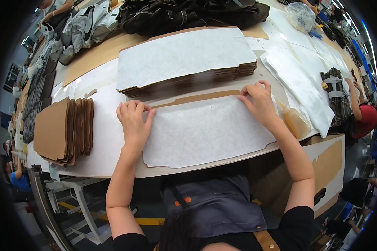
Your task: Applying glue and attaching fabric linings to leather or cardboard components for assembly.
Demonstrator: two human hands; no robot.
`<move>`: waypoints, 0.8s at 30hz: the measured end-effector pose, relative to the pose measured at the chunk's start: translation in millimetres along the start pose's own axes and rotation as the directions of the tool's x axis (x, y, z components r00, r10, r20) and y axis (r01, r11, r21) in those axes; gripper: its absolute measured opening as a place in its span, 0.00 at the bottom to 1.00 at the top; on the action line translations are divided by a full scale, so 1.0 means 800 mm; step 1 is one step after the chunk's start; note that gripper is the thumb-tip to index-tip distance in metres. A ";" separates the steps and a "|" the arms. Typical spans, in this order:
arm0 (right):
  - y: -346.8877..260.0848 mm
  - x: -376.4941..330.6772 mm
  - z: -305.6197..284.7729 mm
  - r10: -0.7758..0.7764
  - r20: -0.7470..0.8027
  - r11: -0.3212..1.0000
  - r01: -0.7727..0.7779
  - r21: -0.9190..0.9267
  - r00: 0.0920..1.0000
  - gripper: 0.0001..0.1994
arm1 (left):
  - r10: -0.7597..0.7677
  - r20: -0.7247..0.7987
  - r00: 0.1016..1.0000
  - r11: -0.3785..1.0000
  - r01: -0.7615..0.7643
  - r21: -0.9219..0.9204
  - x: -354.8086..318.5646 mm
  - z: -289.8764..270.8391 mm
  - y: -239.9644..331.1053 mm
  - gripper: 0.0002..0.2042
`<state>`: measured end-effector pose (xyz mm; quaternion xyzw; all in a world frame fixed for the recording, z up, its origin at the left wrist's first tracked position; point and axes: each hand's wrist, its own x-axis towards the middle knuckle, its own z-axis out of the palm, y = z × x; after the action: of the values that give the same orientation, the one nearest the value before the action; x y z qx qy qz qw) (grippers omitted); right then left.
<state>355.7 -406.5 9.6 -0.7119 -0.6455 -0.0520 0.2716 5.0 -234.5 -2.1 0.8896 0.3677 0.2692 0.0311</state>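
While both hands press flat, ungrasping | left hand (134,121) — right hand (259,101) at white sheet (205,131) top edge | table (100,142)

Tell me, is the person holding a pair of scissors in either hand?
No. Both the left hand and right hand lie flat on the white sheet, holding no tool.

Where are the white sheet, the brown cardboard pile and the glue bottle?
white sheet (205,134), head view, middle of the sheet
brown cardboard pile (54,129), head view, top piece
glue bottle (296,121), head view, its body
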 end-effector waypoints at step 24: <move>-0.010 -0.007 -0.011 -0.076 -0.056 0.993 0.070 -0.095 0.996 0.06 | 0.057 -0.121 0.991 0.998 -0.055 0.024 -0.006 -0.021 0.012 0.06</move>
<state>349.5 -415.2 17.3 -0.6978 -0.6597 -0.1130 0.2552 0.0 -247.4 12.7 0.8818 0.3464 0.3199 -0.0080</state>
